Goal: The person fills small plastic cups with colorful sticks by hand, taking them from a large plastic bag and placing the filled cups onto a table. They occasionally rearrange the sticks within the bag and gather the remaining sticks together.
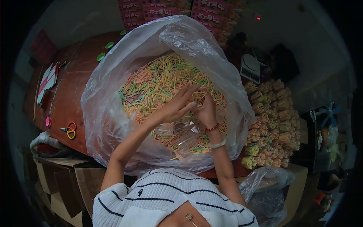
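Note:
Many thin pastel sticks, yellow, pink, orange and green, fill a large clear plastic bag with its mouth open. Over the pile, my left hand reaches in with its fingers bent toward the other hand. My right hand, with a beaded bracelet and a pale bangle at the wrist, is curled around a small bunch of sticks. The two hands meet at the fingertips. Below them, clear plastic containers lie on the sticks inside the bag.
Bundles of sticks are stacked right of the bag, near a white scale. Scissors, green lids and a pink lid lie on the left of the table. Cardboard boxes stand lower left.

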